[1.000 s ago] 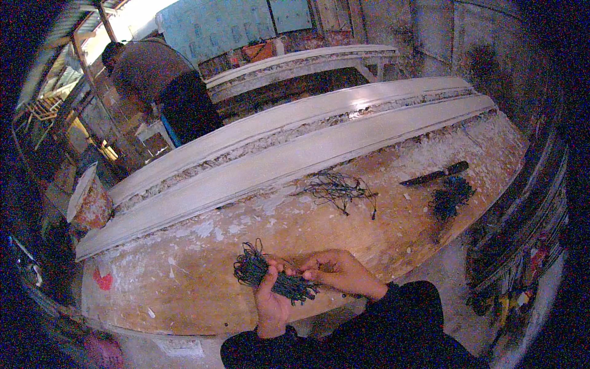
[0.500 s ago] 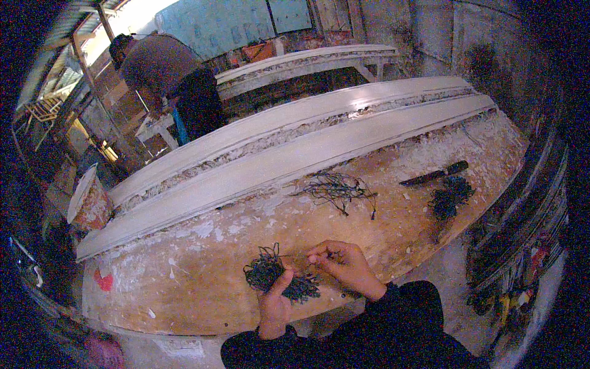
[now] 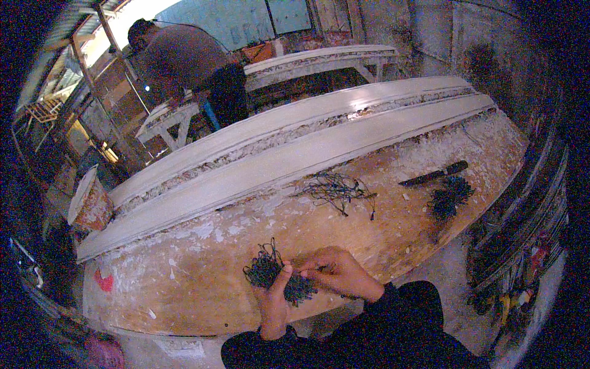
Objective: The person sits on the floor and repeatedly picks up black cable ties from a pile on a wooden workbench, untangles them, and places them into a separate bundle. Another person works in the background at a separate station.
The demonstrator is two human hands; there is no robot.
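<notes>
A bundle of dark looped cord (image 3: pixel 264 270) is gripped in my left hand (image 3: pixel 275 302), its thumb pressed across the middle. Loops stick out above the thumb, and the rest hangs out on the right side. My right hand (image 3: pixel 344 273) is closed in a pinch right beside the left thumb, seemingly on a thin strand of the cord; its fingertips partly hide the strand. Farther off on the wooden board lies a loose tangle of dark cord strands (image 3: pixel 337 187). To the right are a dark-handled knife (image 3: pixel 433 174) and a second dark cord bundle (image 3: pixel 450 198).
The paint-spattered wooden board (image 3: pixel 184 289) has a curved edge near me. Long white planks (image 3: pixel 295 138) run along its far side. A plaster-smeared bucket (image 3: pixel 91 206) lies tipped at the left. Beyond, a person (image 3: pixel 184 61) bends over a white trestle (image 3: pixel 175 117).
My right hand has moved left, its fingertips now meeting the left thumb at the bundle. My left hand stays about in place. The person behind has shifted right.
</notes>
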